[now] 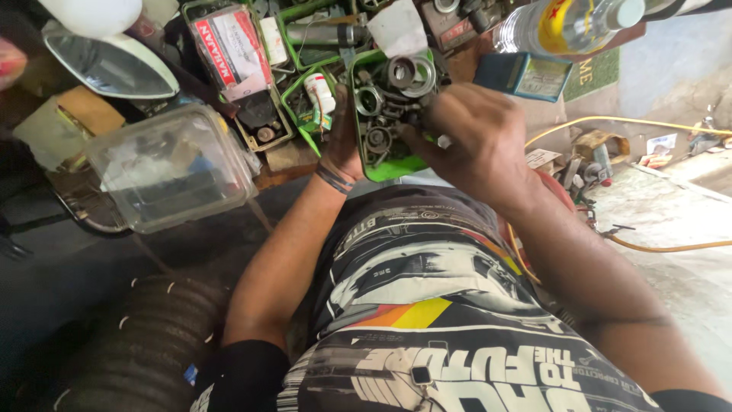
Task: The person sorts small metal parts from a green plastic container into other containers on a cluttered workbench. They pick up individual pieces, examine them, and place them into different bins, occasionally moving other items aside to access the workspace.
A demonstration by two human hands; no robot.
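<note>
Head view, looking down over a printed shirt [427,320] toward a cluttered workbench. Green tray [390,166] of small metal parts held in front of the chest, long axis running away from the body, far end toward the bench, near end toward the shirt; roughly level, open face up. Left hand [343,141] clasped around the tray's left rim, fingers wrapped under and hidden, thumb side against the wall. Right hand [476,137] lowered into the tray from the right, fingers curled among the parts; pinch on any single piece not discernible, fingertips hidden by the knuckles. Tray contents: steel bearing rings [412,74] near the far end, smaller rings and dark washers heaped below them. Just left of the tray, a second green tray [293,95] with a small white bottle [320,90] in it. Farther left, a clear plastic box [171,164] with its lid on, near the bench edge. Beyond the right hand, a blue carton [522,75], and past it a clear plastic bottle [568,23] lying on its side. Yellow hose [610,120] across the concrete floor at right.
</note>
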